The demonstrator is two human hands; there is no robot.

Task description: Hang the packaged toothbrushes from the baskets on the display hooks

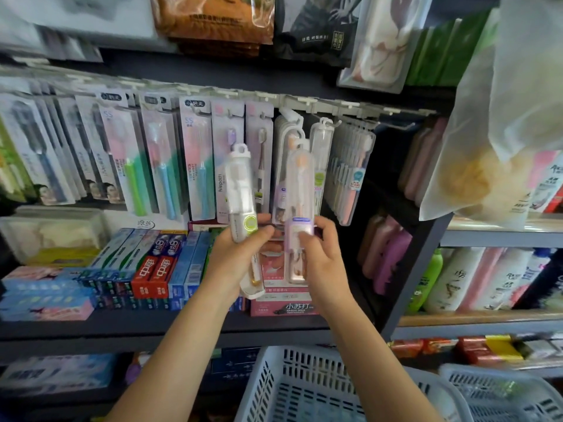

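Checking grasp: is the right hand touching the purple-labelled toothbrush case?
Touching. The head view shows the right hand pinching the purple-labelled toothbrush case at its label.

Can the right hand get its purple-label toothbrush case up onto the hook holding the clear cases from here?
Probably yes. The right hand holds the purple-label case just below that hook, with nothing between.

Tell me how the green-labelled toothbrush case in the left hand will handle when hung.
The green-labelled case looks like rigid clear plastic, so probably stiff and light. Its smooth shell may slip in the left hand. Its top loop should probably let it swing.
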